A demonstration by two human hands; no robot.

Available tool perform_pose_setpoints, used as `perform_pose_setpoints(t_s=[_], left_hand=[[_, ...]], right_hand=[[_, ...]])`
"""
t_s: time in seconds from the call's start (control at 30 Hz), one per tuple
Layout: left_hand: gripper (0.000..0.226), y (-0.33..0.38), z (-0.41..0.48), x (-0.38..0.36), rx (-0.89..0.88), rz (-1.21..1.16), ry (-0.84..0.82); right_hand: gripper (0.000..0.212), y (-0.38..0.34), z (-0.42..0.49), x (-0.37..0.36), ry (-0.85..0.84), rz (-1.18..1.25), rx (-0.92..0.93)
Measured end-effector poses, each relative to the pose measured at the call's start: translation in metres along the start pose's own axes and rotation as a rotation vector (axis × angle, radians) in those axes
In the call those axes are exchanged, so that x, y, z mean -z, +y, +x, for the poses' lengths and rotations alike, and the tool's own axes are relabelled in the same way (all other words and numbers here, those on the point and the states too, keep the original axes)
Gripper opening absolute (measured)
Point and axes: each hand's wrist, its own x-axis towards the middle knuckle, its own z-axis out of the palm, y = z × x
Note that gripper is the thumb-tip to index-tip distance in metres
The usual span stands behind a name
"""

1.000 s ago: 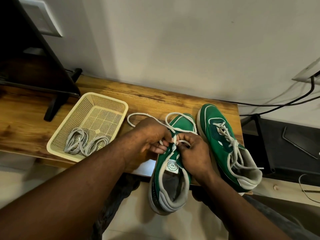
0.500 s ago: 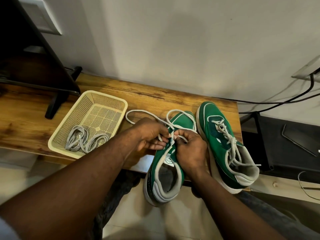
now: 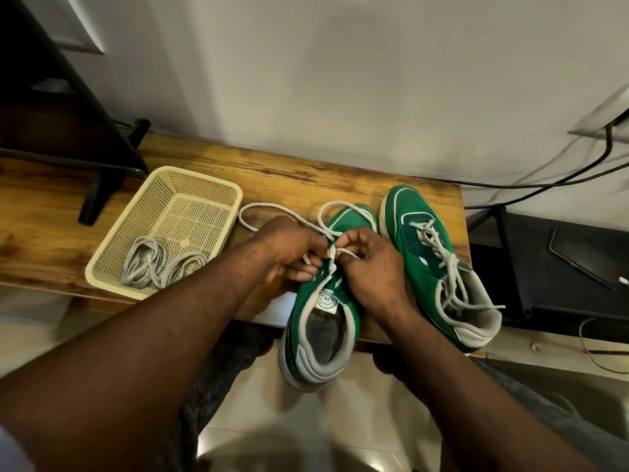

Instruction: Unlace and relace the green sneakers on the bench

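Gripping white lace (image 3: 272,206) with left hand (image 3: 289,253) and right hand (image 3: 371,267), fingers curled, above green sneaker (image 3: 316,318) overhanging front edge of desk (image 3: 306,178)

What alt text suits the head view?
The left hand and right hand pinch a white lace over a green sneaker on a wooden bench. A laced sneaker sits to its right, a basket of grey laces left.
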Motion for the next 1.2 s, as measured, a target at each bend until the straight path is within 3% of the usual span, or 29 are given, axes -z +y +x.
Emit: perform_pose_setpoints(t_s=[0.17, 0.37, 0.67, 0.8, 0.97, 1.07, 1.2], left_hand=[[0.003, 0.003, -0.003, -0.003, -0.026, 0.043, 0.006], [0.005, 0.003, 0.000, 0.001, -0.011, 0.051, -0.005], [0.007, 0.000, 0.003, 0.003, 0.033, 0.011, -0.058], [0.003, -0.003, -0.002, -0.003, 0.029, 0.024, -0.053], [0.004, 0.008, -0.008, -0.004, -0.015, 0.132, -0.002], [0.016, 0.015, -0.016, -0.003, -0.053, 0.197, -0.051], [0.042, 0.012, -0.023, -0.013, -0.158, 0.477, 0.012]], right_hand=[[0.024, 0.002, 0.002, 0.003, -0.062, -0.063, 0.030], [0.022, 0.003, 0.002, -0.001, -0.001, -0.063, 0.017], [0.016, 0.001, 0.005, 0.005, -0.070, 0.220, -0.086], [0.019, -0.001, 0.009, 0.005, -0.035, -0.013, 0.005], [0.026, 0.002, 0.009, 0.015, -0.077, 0.232, -0.055], [0.014, 0.003, 0.011, 0.019, -0.071, 0.313, -0.081], [0.008, 0.002, 0.012, 0.017, -0.065, 0.124, -0.009]])
